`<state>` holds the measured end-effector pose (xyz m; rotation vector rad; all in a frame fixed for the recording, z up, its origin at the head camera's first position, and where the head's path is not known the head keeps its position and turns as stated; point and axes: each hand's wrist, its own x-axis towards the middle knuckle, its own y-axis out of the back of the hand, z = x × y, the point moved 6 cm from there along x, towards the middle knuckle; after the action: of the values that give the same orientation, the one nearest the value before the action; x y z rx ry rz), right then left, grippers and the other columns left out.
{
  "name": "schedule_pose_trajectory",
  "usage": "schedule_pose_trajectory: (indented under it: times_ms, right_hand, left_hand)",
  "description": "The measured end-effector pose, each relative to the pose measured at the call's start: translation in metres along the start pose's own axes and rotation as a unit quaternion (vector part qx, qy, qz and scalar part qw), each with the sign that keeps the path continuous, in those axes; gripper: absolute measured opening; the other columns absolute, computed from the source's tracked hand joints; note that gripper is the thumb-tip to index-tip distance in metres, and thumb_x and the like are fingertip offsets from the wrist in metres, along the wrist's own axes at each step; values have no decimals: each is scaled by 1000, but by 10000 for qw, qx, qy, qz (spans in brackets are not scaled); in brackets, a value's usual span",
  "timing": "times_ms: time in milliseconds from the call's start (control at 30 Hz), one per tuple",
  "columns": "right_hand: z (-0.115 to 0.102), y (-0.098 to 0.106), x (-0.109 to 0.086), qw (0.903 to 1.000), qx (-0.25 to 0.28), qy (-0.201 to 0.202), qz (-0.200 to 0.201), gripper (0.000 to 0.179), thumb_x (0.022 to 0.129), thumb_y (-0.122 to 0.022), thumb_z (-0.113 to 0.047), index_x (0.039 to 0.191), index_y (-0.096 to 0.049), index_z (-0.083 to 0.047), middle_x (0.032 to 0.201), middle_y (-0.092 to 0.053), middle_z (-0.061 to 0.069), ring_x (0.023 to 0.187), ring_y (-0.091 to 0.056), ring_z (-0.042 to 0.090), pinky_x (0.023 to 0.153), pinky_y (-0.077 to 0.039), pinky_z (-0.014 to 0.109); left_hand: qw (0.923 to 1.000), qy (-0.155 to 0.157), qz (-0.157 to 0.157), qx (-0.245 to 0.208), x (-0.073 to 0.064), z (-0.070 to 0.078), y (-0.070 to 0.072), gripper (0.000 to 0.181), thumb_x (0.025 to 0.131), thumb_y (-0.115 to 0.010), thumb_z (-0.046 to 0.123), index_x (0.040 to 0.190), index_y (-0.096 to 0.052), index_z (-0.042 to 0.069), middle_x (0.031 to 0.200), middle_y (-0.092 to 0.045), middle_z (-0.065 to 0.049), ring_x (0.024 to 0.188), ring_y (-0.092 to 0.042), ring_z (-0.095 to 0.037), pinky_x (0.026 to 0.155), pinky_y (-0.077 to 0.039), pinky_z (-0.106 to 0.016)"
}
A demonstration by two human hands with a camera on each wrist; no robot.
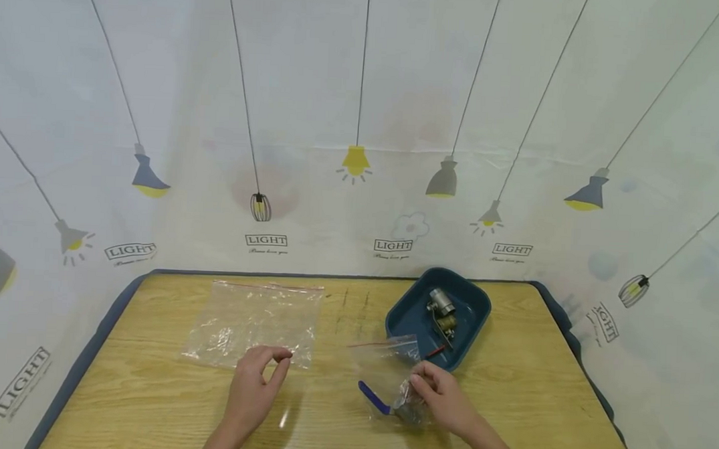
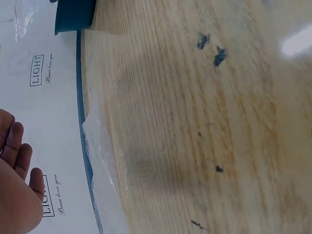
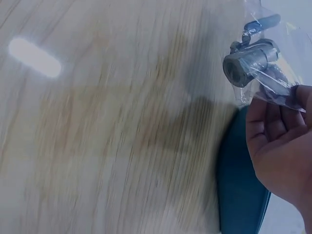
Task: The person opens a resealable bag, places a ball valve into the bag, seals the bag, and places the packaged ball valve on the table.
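- Small clear plastic zip bag (image 1: 382,361), red-lined: over yellow wood-grained table (image 1: 526,406), seemingly raised; encloses grey metal valve (image 3: 241,68), blue lever.
- Right hand (image 1: 445,399), three o'clock: pinching bag's edge.
- Left hand (image 1: 252,390), nine o'clock: loosely curled, holding nothing.
- Step, judged: handling bagged valve; next move likely needs left fingers at seal.
- Teal plastic tray (image 1: 474,326), one o'clock: metal fittings (image 1: 443,305).
- Larger clear plastic bag (image 1: 265,321), ten o'clock: flat.

tray (image 3: 238,183): cropped, wrist views | bagged valve body (image 1: 410,412): blurred, head
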<state>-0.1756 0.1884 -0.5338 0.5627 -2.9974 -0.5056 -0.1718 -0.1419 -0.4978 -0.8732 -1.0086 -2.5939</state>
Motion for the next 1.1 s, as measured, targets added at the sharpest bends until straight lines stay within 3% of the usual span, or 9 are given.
schedule_pose_trajectory:
  times_ms: [133, 367, 800, 933, 1100]
  right_hand:
    - [3, 13, -10, 9999, -13, -55, -97, 27, 104, -46, -23, 104, -57, 1, 90, -66, 20, 79, -68, 17, 67, -55, 30]
    - [11, 34, -26, 9995, -188, -200, -143, 27, 104, -46, -22, 105, -58, 3, 89, -69, 17, 77, -68, 11, 66, -55, 28]
    - [34, 83, -51, 9943, -381, -953, 296, 35, 103, -47, -23, 116, -53, 9, 93, -68, 16, 79, -66, 5, 71, -55, 24]
    - [48, 102, -57, 9913, -682, -1057, 379, 33, 103, -47, -22, 116, -53, 8, 94, -70, 15, 80, -66, 4, 71, -54, 24]
    - [62, 122, -66, 9808, -1215, -1396, 618, 34, 102, -49, -26, 116, -55, 5, 98, -71, 13, 83, -65, 0, 72, -53, 22]
  left_hand:
    - [10000, -4, 45, -6, 0, 1, 0, 18, 77, -76, 0, 88, -71, 13, 81, -67, 7, 83, -62, -11, 79, -45, -35]
    - [9999, 107, -10, 16, 0, -1, -2, 17, 77, -76, 0, 88, -71, 13, 80, -66, 7, 85, -61, -12, 79, -45, -34]
    - [9998, 192, -43, 15, -2, -3, -4, 21, 77, -76, -1, 89, -71, 15, 81, -67, 9, 83, -60, -9, 80, -44, -32]
    - [9999, 145, -7, 8, -2, -3, -4, 21, 76, -76, -1, 88, -71, 15, 81, -67, 9, 83, -60, -9, 80, -43, -29]
    - [9998, 186, -47, 5, -3, -4, -5, 20, 77, -76, -1, 88, -71, 15, 81, -67, 9, 83, -60, -9, 81, -43, -27]
